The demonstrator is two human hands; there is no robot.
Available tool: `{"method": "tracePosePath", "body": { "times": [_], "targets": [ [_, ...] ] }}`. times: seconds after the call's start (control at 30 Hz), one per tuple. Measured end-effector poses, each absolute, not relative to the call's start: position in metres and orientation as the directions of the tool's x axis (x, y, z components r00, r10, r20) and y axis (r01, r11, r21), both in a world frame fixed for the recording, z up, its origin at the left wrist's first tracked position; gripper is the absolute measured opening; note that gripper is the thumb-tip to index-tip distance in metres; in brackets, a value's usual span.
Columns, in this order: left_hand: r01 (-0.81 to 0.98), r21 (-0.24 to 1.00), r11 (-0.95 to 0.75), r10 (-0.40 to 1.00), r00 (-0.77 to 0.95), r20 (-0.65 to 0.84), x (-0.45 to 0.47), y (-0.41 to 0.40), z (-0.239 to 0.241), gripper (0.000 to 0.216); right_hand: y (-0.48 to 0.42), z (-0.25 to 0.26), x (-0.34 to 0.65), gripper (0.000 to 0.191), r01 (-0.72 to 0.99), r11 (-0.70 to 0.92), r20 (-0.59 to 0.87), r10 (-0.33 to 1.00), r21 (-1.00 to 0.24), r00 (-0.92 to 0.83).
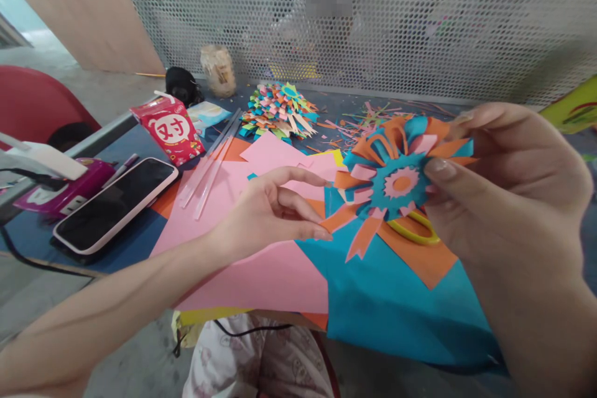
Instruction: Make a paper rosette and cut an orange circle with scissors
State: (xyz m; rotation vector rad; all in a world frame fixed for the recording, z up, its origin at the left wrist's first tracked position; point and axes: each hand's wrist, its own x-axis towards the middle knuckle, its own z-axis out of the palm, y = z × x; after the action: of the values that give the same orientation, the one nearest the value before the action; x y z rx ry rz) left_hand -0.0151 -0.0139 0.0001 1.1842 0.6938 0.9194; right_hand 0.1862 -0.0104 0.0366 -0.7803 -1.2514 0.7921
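My right hand holds up a layered paper rosette by its right edge, thumb in front and fingers behind. The rosette has looped orange, blue and pink strips around a blue scalloped disc with a pink and orange centre. Two notched orange-and-pink tails hang from its lower left. My left hand is at the left tail, its end between the thumb and a fingertip; the index finger is extended above. Beneath the rosette, yellow scissor handles show partly, lying on orange paper.
Pink sheets and blue paper cover the near table. Clear sticks, a phone and a red snack packet lie left. Finished rosettes, paper scraps and a jar stand before a perforated metal panel.
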Motion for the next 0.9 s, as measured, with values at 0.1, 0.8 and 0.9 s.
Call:
{"method": "tracePosePath", "body": {
  "times": [0.1,0.8,0.9],
  "targets": [
    [-0.215,0.971,0.104,0.887,0.462,0.007,-0.0155,-0.014,-0.0004,0.044,-0.0109,0.0366,0.1863,0.033,-0.085,0.54,0.53,0.84,-0.837,0.118],
    [-0.175,0.984,0.043,0.899,0.437,0.038,-0.01,-0.0094,0.0013,0.05,-0.0088,0.0292,0.1886,0.032,0.01,0.565,0.564,0.821,-0.825,0.089],
    [-0.184,0.982,0.045,0.898,0.439,0.041,-0.0097,-0.0099,0.0017,0.05,-0.0089,0.0289,0.1889,0.033,0.002,0.584,0.582,0.809,-0.812,0.084]
  ]
}}
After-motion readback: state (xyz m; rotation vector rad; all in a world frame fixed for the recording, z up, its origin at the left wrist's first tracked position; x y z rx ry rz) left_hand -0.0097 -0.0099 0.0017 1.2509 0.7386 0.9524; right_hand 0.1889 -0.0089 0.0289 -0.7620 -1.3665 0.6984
